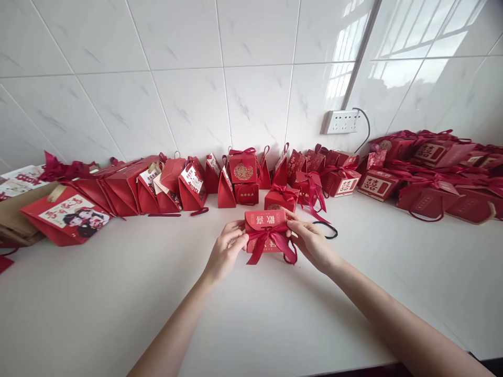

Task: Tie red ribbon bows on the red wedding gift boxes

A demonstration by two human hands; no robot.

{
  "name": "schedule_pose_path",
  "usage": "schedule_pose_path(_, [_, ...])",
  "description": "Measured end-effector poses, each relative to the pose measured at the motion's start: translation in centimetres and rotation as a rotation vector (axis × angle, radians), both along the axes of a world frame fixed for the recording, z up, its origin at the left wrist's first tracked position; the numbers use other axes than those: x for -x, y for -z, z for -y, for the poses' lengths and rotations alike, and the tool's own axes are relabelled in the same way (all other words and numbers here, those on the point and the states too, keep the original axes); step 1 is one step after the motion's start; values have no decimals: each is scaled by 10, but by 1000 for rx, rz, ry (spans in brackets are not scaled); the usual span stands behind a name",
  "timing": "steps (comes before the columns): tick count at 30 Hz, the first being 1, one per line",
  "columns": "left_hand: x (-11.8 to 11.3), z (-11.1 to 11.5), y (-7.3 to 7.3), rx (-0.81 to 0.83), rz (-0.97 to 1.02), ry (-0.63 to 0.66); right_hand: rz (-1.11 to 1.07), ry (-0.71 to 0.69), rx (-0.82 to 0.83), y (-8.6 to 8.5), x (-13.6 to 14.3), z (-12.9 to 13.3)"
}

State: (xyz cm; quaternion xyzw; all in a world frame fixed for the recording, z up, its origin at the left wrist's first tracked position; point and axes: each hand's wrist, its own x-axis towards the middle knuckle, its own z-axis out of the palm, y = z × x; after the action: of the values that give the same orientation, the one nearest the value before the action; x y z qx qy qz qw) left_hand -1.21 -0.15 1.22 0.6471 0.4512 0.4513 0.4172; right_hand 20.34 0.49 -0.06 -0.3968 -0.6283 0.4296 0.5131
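A small red gift box (257, 220) with pale printed characters and a dark red ribbon bow (269, 237) is held between both hands at the middle of the view. My left hand (228, 248) grips its left side, thumb on the front face. On the right side, my right hand (310, 241) has its fingers against the upper corner. A twisted dark red cord (292, 255) hangs by the lower right of the box. Just behind stands another red box (277, 199) with a ribbon.
Many red gift boxes line the tiled wall (188, 104) along the white counter (118, 293), with a pile of boxes (436, 152) at right. A large printed box (66, 217) is at left. A black loop (332, 230) lies near my right hand; a socket (342, 122) is above.
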Motion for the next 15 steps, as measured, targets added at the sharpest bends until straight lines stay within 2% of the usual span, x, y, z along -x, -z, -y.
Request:
schedule_pose_path(2, [0,0,0,-6,1,4,-161,-41,153,-2,1,0])
schedule_pose_path(4, [-1,0,0,-14,-4,-9,-243,-62,223,-4,2,1])
schedule_pose_path(15, [-2,0,3,-51,-76,-89,-220,-75,238,-7,-2,-1])
